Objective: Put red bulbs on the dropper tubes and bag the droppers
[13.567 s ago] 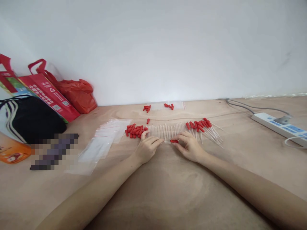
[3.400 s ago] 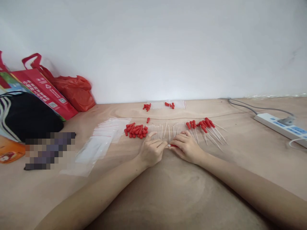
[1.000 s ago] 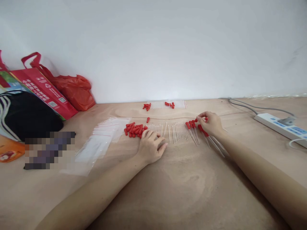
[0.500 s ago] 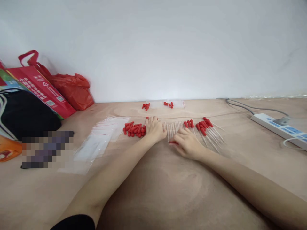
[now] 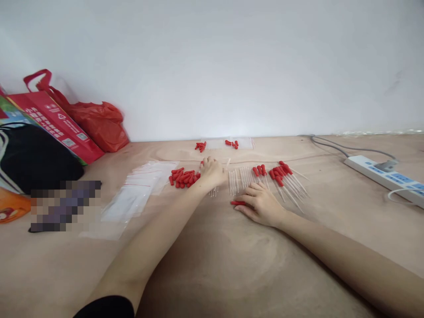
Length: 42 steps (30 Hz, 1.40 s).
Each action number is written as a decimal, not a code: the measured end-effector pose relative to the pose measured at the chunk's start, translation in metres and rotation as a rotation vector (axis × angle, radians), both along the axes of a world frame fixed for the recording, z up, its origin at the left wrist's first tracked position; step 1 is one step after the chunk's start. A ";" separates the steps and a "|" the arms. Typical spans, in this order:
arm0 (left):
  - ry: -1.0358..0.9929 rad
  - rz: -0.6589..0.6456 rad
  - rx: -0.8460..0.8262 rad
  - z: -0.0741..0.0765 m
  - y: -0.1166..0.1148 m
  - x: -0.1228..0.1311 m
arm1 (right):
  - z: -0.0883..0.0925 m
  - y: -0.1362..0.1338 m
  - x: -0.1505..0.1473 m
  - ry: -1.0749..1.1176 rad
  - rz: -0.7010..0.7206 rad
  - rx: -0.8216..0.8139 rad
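My left hand (image 5: 212, 172) reaches far over the row of clear glass tubes (image 5: 239, 179), fingers curled on something small I cannot make out, right beside the pile of loose red rubber caps (image 5: 183, 177). My right hand (image 5: 260, 204) rests on the table nearer me, its fingertips pinching a red cap (image 5: 237, 203). To the right lie several finished droppers with red caps (image 5: 281, 173), their glass tips fanned out.
Clear zip bags (image 5: 137, 192) lie left of the caps. Red bags (image 5: 79, 123) and a black bag (image 5: 36, 161) stand at far left. More caps and bags (image 5: 218, 145) sit by the wall. A white power strip (image 5: 384, 176) lies at right.
My right hand left the finished droppers on the right and came back to the middle holding a red cap. My left hand stretched forward to the far end of the tubes.
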<state>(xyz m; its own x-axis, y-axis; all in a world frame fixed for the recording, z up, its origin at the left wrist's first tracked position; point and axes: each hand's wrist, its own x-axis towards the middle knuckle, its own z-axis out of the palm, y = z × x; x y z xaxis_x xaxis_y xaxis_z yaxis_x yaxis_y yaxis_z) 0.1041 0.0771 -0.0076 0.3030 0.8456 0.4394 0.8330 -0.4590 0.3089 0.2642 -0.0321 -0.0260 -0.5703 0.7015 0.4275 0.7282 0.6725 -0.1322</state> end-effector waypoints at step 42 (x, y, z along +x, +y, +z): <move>0.034 -0.593 0.453 -0.025 -0.060 -0.059 | -0.013 0.014 -0.001 0.381 0.058 -0.069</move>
<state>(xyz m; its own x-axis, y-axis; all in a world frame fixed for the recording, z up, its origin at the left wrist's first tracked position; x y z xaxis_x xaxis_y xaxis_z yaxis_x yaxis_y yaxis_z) 0.0454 0.0172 -0.0322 0.6716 0.2742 0.6883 0.4118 -0.9104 -0.0391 0.2632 -0.0179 -0.0385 -0.4191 0.7075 0.5691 0.5794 0.6909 -0.4323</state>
